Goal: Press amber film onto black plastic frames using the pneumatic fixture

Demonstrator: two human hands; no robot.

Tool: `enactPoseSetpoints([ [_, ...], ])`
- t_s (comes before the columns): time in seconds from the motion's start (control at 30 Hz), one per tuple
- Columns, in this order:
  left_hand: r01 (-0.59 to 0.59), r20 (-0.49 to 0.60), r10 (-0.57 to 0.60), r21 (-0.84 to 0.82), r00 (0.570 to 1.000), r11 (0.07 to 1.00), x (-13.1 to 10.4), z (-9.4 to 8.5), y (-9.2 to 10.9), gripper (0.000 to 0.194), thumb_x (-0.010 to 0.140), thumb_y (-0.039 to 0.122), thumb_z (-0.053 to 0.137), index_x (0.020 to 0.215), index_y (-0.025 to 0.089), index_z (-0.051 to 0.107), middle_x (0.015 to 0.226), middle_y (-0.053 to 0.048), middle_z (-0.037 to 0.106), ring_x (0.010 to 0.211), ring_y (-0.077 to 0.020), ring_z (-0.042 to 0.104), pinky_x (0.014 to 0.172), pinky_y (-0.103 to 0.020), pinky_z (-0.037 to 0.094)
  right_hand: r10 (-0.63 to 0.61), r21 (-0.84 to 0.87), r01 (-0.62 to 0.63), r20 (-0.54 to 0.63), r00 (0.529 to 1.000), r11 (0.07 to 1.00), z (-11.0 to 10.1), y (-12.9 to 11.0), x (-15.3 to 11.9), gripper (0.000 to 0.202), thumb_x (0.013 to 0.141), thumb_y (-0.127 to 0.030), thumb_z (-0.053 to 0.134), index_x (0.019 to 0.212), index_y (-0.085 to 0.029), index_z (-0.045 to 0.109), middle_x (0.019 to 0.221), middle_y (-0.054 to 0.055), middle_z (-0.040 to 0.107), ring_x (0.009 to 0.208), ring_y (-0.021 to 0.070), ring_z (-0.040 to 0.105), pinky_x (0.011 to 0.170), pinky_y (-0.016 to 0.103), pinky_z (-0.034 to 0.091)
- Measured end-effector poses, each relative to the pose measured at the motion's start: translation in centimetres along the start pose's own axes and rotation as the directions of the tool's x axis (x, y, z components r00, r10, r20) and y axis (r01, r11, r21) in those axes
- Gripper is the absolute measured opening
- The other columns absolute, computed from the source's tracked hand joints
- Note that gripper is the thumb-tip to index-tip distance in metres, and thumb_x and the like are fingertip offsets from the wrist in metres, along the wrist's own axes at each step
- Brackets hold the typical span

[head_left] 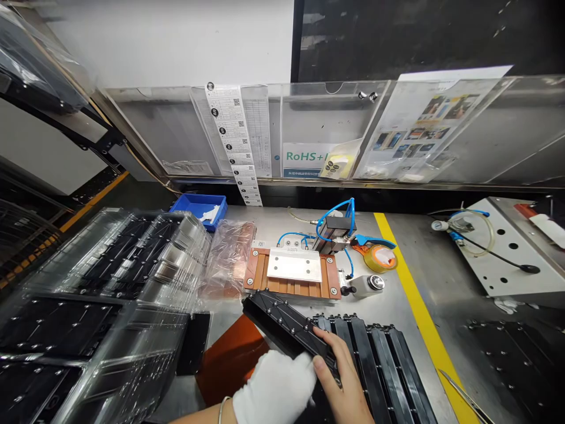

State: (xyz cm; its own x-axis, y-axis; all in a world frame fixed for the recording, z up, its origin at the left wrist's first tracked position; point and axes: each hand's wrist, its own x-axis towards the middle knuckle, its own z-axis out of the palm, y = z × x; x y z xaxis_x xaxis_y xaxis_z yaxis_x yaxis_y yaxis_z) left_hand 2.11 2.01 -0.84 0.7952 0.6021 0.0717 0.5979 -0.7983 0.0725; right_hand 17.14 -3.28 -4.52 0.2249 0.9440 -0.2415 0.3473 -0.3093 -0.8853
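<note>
My right hand (339, 377), bare, grips the near end of a long black plastic part (286, 318), with thumb and fingers on either side. The part is tilted, its far end up and to the left, and its studded face shows. My left hand (276, 388), in a white glove, is closed against the part's near underside, beside my right thumb. What its curled fingers hold, if anything, is hidden. Under the part lies an orange-brown sheet (227, 359). Several similar black parts (384, 365) lie in a row to the right of my right hand.
A fixture (293, 268) with blue air hoses stands beyond the part. Clear trays (150, 330) of black parts are stacked left; a blue bin (198, 209) sits behind them. To the right are a tape roll (380, 258), a bottle (368, 285), scissors (465, 397) and a white control box (503, 247).
</note>
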Motion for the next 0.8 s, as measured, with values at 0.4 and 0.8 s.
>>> enactPoseSetpoints([
  [0.4,0.133,0.304,-0.103,-0.08,0.947,0.988,0.0,-2.6,-5.4,0.044,0.087,0.012,0.053,0.127,0.03,0.054,0.098,-0.002,0.076,0.072,-0.0261,0.074,0.059,-0.034,0.06,0.02,-0.1,-0.008,0.117,0.993,0.995,-2.0,1.2,-0.1,0.05,0.09,-0.058,0.047,0.134,-0.034,0.053,0.143,0.006,0.05,0.135,0.0291,0.045,0.108,0.043,0.044],
  [0.8,0.126,0.155,-0.126,0.008,0.98,0.992,0.3,-0.4,-4.6,0.024,0.081,0.002,0.051,0.093,0.013,0.068,0.088,-0.013,0.072,0.081,-0.0296,0.068,0.071,-0.041,0.055,0.086,0.074,-0.084,-0.023,0.996,0.994,0.7,-1.6,0.2,0.051,0.087,-0.065,0.044,0.121,-0.03,0.061,0.129,0.007,0.058,0.125,0.0267,0.052,0.108,0.039,0.042],
])
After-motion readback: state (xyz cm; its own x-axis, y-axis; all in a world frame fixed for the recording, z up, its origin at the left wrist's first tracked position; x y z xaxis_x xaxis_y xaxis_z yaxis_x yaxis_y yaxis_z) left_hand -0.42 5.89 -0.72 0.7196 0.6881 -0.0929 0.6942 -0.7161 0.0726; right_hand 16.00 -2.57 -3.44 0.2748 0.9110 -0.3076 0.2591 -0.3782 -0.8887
